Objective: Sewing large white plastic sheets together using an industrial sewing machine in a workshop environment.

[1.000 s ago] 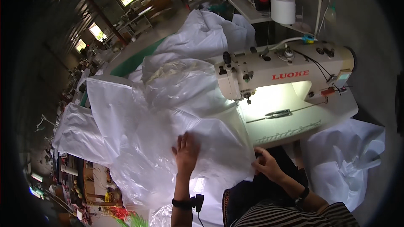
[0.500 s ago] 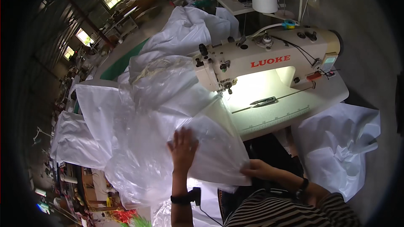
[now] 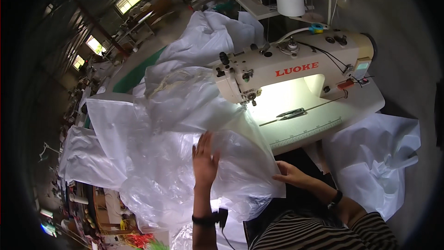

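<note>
A large translucent white plastic sheet (image 3: 173, 143) lies in folds across the work surface, and its right edge runs up to the needle area of a white sewing machine (image 3: 263, 67). Flat on the sheet, fingers stretched out, rests my left hand (image 3: 205, 161). My right hand (image 3: 293, 175) pinches the sheet's right edge near its lower corner, in front of the machine bed. A small pair of thread snips (image 3: 290, 114) lies on the lit bed, right of the needle.
White fabric (image 3: 203, 37) is heaped behind the sheet, and more white material (image 3: 370, 162) hangs right of the machine. A thread cone (image 3: 290, 1) stands behind the machine. Red and green strands (image 3: 138, 240) lie at the lower left.
My right hand has shifted up and slightly right along with the sheet's edge. The left hand has slid a little up and right over the sheet.
</note>
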Action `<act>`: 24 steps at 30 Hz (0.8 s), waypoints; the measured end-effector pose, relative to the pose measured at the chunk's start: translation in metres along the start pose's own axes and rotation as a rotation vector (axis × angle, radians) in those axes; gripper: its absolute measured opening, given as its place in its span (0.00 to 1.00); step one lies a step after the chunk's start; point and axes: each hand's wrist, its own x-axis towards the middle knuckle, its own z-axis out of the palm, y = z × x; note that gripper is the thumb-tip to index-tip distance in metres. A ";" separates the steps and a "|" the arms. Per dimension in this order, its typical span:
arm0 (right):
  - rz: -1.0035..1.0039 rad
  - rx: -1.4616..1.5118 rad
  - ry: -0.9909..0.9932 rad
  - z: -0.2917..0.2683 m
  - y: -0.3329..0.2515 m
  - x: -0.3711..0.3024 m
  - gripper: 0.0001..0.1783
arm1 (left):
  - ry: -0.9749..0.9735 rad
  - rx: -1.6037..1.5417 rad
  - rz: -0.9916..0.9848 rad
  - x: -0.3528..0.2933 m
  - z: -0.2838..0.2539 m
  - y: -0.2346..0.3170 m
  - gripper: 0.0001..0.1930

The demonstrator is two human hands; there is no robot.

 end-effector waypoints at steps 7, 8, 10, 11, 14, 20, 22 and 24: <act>0.162 0.425 -0.087 -0.012 -0.012 -0.018 0.25 | -0.320 0.080 0.061 0.016 0.011 -0.054 0.14; 0.287 0.667 -0.143 -0.040 0.020 -0.010 0.26 | -0.238 0.194 -0.007 0.026 0.004 -0.030 0.14; 0.105 1.088 -0.302 -0.030 0.021 -0.017 0.26 | -0.096 0.062 0.007 0.018 0.001 -0.030 0.14; 0.125 1.035 -0.207 -0.029 0.036 -0.015 0.27 | 0.048 -0.079 0.037 0.016 0.000 -0.028 0.15; 0.084 -0.083 -0.222 0.008 0.061 -0.022 0.25 | 0.002 -0.097 0.032 0.014 0.009 -0.025 0.18; 0.154 -0.222 -0.474 0.050 0.054 -0.017 0.26 | -0.143 0.086 -0.078 0.026 0.025 -0.014 0.26; 0.152 -0.285 -0.571 0.058 0.046 -0.005 0.27 | -0.137 0.073 -0.141 0.018 0.029 -0.023 0.28; 0.160 -0.346 -0.651 0.061 0.043 0.000 0.28 | -0.157 0.064 -0.224 0.005 0.033 -0.033 0.32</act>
